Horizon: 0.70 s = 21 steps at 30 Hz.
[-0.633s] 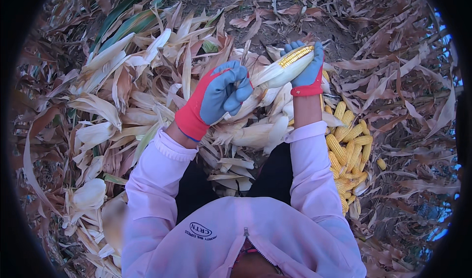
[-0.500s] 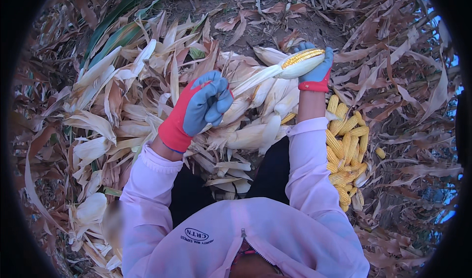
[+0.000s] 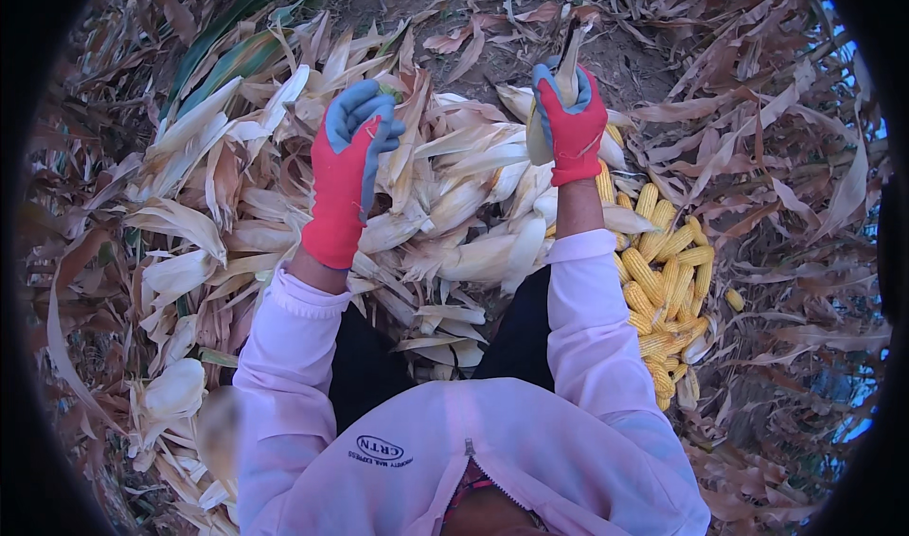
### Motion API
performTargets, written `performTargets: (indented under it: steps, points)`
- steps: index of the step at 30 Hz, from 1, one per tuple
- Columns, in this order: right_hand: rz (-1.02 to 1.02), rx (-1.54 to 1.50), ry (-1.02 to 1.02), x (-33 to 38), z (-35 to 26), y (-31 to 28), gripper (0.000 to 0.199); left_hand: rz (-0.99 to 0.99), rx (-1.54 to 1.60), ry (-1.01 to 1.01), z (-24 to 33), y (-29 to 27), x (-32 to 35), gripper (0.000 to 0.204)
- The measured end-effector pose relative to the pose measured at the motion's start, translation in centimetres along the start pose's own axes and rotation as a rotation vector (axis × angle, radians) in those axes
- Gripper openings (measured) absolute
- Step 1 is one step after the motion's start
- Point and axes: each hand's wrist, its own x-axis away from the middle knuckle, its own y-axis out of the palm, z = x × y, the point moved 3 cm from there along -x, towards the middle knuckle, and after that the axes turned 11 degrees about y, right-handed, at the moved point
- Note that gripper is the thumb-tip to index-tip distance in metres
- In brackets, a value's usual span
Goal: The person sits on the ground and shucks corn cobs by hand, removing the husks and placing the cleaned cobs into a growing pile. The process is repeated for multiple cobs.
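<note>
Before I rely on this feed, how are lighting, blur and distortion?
Head view: soft, bluish light, no hard shadows on the yellow cobs; head view: black fisheye rim; head view: a smeared patch beside the left sleeve, while the left hand and right hand look fairly sharp.

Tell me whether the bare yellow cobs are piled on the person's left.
No, the yellow cobs are heaped on the right, beside the right sleeve.

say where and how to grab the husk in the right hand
Likely its free end, from the left: the narrow pale husk sticks out past the right hand, leaving that part exposed, and the left hand is on that side.
</note>
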Motion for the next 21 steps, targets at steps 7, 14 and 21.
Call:
performTargets:
  steps: [7, 14, 21]
  points:
    - [-0.433, -0.575, 0.362, 4.3, -3.8, 4.5, 0.031, -0.392, -0.364, 0.092, -5.1, 5.3, 2.8, 0.086]
    - [-0.568, -0.810, 0.449, 5.0, -4.1, 4.4, 0.043, -0.419, -0.312, -0.061, -5.9, 5.0, 3.1, 0.074]
    - [-0.263, -0.184, 0.150, 3.3, -4.0, 3.3, 0.044, -0.290, -0.672, 0.282, -3.4, 3.8, 1.2, 0.057]
